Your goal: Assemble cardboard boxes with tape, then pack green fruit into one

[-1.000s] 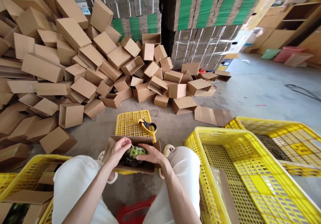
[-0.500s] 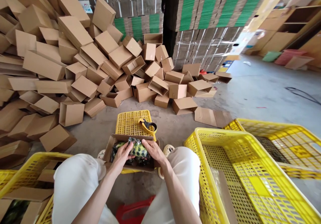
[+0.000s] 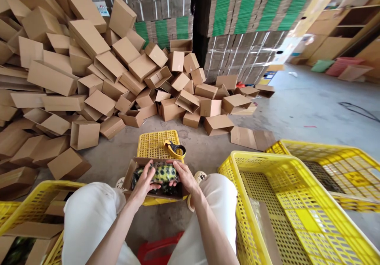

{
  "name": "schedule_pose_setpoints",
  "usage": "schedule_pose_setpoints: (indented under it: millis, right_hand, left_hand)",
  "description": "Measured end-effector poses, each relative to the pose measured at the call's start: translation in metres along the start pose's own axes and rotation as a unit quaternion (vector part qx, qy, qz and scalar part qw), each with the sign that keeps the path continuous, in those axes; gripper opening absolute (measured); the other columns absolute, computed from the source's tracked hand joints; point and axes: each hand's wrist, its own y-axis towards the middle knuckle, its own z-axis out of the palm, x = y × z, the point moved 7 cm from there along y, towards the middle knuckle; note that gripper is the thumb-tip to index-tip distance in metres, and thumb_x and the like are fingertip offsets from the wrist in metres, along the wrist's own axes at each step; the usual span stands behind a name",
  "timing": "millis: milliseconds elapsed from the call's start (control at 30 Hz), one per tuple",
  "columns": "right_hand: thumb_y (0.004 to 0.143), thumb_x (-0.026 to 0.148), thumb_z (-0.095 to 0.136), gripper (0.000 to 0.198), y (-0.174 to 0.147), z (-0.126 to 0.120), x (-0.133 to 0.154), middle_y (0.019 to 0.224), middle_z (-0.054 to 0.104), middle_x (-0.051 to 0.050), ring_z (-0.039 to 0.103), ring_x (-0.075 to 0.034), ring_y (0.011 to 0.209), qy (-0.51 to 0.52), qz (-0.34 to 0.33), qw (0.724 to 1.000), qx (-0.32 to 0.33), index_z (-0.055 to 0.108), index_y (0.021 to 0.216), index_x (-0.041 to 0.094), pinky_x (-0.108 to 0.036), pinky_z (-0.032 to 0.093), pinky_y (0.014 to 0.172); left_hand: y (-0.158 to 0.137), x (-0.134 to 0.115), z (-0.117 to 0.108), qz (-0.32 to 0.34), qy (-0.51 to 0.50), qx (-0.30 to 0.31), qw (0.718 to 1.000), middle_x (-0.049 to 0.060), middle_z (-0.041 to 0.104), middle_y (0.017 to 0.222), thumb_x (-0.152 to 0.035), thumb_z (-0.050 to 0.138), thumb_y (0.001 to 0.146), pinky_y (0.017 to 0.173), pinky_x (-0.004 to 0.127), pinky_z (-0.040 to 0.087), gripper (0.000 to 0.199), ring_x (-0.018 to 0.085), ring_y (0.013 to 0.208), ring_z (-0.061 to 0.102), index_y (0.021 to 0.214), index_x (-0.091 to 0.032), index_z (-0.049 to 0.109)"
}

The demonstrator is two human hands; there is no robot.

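Observation:
My left hand [image 3: 144, 181] and my right hand [image 3: 184, 176] grip a plastic-wrapped package [image 3: 163, 173] by its two ends. Its contents look yellow-green with rows of dark spots; what they are I cannot make out. The package is level, just above an open cardboard box [image 3: 128, 180] between my knees. More dark, shiny plastic-wrapped packs [image 3: 152, 191] show inside the box, partly hidden by my hands. Underneath, a yellow plastic crate [image 3: 151, 142] supports the box. A tape dispenser [image 3: 175, 149] with a black and yellow body lies on the crate behind the box.
A large heap of cardboard boxes [image 3: 97, 103] spreads across the left and far floor. Yellow crates [image 3: 237, 201] stand at my right, and another [image 3: 38, 186] at my left holds filled boxes. A red stool [image 3: 158, 251] is below me. Bundled cardboard stacks [image 3: 231, 7] rise behind.
The package has turned slightly in my hands, showing more of its spotted side. My right hand has moved toward its right end, and my left hand has shifted a little upward.

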Motion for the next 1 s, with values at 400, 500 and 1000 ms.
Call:
schedule_pose_setpoints:
  millis: [400,500,1000]
  right_hand:
    - [0.097,0.079,0.049,0.072,0.000,-0.005,-0.001,0.151,0.064,-0.008,0.057,-0.030,0.140,-0.028,-0.029,0.999,-0.002,0.058,0.153,0.034,-0.047,0.059,0.102]
    - [0.090,0.073,0.069,0.068,-0.003,0.003,0.007,0.145,0.069,-0.005,0.059,-0.031,0.138,-0.084,-0.057,0.994,0.049,0.068,0.144,0.032,-0.046,0.050,0.113]
    - [0.090,0.080,0.061,0.063,0.004,-0.002,0.006,0.100,0.081,-0.005,0.072,-0.030,0.098,-0.112,-0.057,0.992,-0.021,0.083,0.113,0.025,-0.042,0.061,0.084]
  left_hand:
    - [0.008,0.001,-0.010,0.006,0.062,-0.098,0.993,0.002,0.074,0.065,-0.054,0.092,0.072,0.045,0.021,0.058,0.050,0.015,0.046,0.069,0.094,-0.016,0.068]
    - [0.009,0.003,-0.017,-0.004,0.099,-0.122,0.988,0.003,0.073,0.061,-0.055,0.081,0.085,0.042,0.021,0.055,0.040,0.016,0.044,0.069,0.085,-0.018,0.067]
    - [0.016,0.015,-0.022,-0.061,0.105,-0.077,0.990,0.013,0.077,0.064,-0.067,0.053,0.100,0.048,0.030,0.056,0.062,0.026,0.053,0.075,0.112,-0.011,0.076]
